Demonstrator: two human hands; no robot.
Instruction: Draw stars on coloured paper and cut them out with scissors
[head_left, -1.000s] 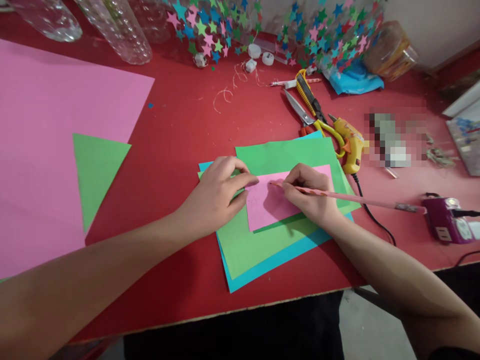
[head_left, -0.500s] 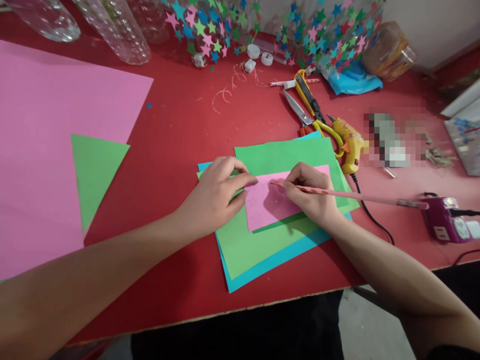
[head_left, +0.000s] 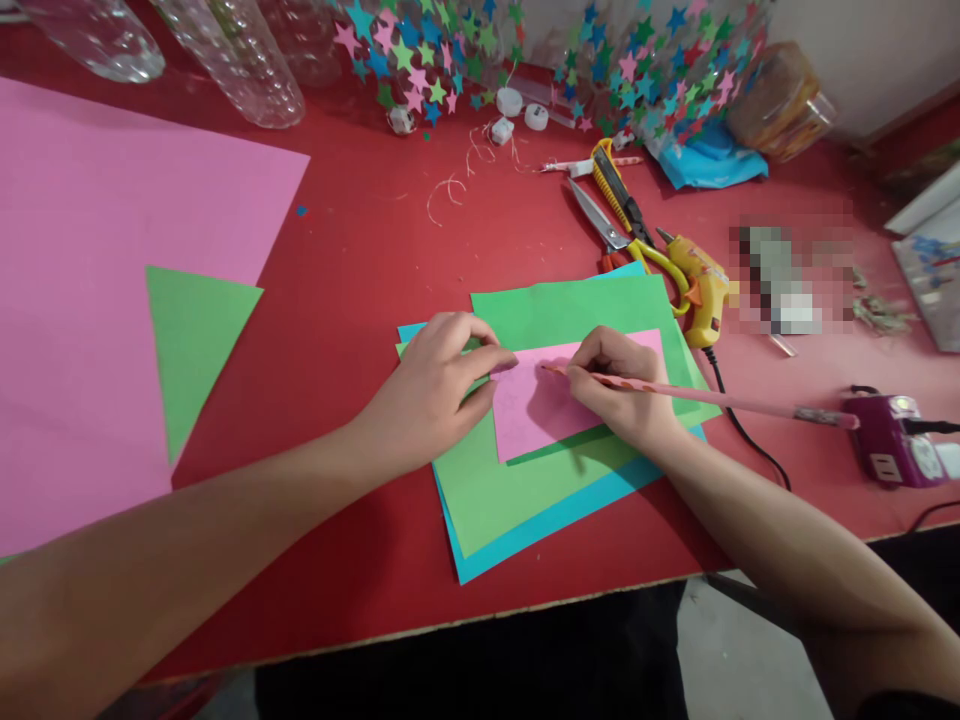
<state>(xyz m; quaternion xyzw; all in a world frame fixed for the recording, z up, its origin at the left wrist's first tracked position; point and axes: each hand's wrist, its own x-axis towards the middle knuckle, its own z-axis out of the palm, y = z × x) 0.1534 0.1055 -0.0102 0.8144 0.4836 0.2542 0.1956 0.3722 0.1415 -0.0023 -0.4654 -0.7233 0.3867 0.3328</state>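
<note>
Between the fingers of my right hand (head_left: 626,385) is a slim pink pencil (head_left: 720,398), its tip at the surface of a small pink sheet of paper (head_left: 536,425). Faint pencil marks show near that sheet's left side. My left hand (head_left: 442,385) is curled, its fingertips holding the pink sheet at its upper left edge. Under the sheet lies a loose stack: a dark green sheet (head_left: 562,305), a light green sheet (head_left: 480,520) and a blue sheet (head_left: 469,568), turned at differing angles.
Scissors (head_left: 600,215), a box cutter (head_left: 619,190) and a yellow glue gun (head_left: 701,285) lie beyond the stack. A purple power adapter (head_left: 885,440) sits at right. Large pink paper (head_left: 82,300) with a green piece (head_left: 195,340) lies left. Clear bottles (head_left: 240,70) and star-covered plastic (head_left: 420,50) line the back.
Both hands keep nearly the same place, and the pencil tip stays near the same spot on the pink sheet. The whole view shifts very slightly.
</note>
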